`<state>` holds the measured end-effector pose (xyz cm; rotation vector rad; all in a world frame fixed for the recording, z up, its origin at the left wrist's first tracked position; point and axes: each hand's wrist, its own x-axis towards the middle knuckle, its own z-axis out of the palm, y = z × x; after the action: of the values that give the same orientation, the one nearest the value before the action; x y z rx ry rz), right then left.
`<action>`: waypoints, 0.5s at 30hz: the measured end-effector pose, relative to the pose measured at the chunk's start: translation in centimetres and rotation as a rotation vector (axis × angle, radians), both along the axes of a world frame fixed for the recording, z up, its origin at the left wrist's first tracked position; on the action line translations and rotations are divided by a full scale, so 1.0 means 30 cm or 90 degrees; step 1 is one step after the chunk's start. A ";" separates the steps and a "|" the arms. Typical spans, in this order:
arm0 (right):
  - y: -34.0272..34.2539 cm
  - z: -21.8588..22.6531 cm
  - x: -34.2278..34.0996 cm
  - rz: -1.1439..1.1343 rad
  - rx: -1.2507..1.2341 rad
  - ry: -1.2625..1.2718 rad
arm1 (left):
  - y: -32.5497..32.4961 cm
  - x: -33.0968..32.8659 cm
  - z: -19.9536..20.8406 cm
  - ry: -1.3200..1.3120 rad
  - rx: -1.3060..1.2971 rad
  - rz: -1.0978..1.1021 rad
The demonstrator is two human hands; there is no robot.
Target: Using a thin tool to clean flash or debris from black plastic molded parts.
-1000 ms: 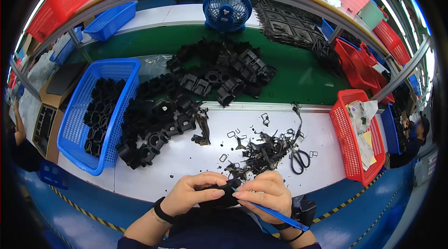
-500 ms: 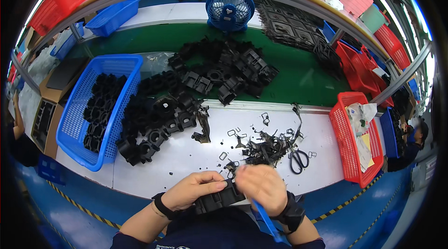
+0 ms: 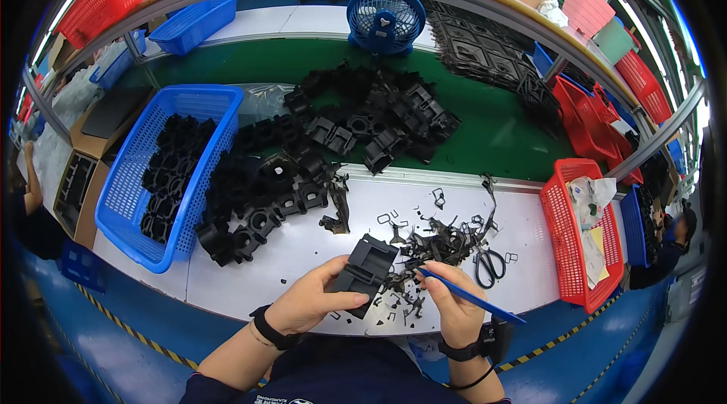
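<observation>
On the bench: one pair of black-handled metal scissors [image 3: 490,268]. Near side and left of scissors: two bare hands (one left hand [image 3: 310,302], one right hand [image 3: 458,317]), one black boxy moulded plastic part [image 3: 365,271], one slim blue tool [image 3: 473,298], one big blue perforated plastic basket [image 3: 125,184] farther left. Right of scissors, nearest: one red perforated plastic basket [image 3: 559,222]; beyond scissors: one round blue caged fan [image 3: 386,19].

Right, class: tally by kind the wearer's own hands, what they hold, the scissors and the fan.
Hands, left hand and right hand: 2
Held black part: 1
Held blue tool: 1
Scissors: 1 pair
Blue fan: 1
Total: 6
</observation>
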<state>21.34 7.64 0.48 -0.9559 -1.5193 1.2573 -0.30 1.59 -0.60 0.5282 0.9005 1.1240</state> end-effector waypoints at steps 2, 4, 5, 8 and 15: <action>-0.004 0.008 0.000 0.014 0.049 -0.040 | -0.005 -0.011 -0.001 0.105 0.074 -0.061; -0.001 0.015 0.005 0.008 0.100 -0.069 | -0.004 -0.009 0.017 0.134 0.082 -0.057; 0.004 0.017 0.003 0.007 0.101 -0.069 | -0.001 -0.003 0.030 0.142 0.096 -0.032; 0.017 0.026 -0.014 0.051 0.269 -0.083 | 0.008 0.000 0.017 0.137 0.121 -0.031; -0.004 0.042 -0.042 0.094 0.284 -0.114 | -0.002 0.023 0.022 0.083 0.122 -0.046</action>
<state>20.07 7.51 1.73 -0.6836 -1.9370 0.8877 0.37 1.52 0.05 0.7930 0.8831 1.1267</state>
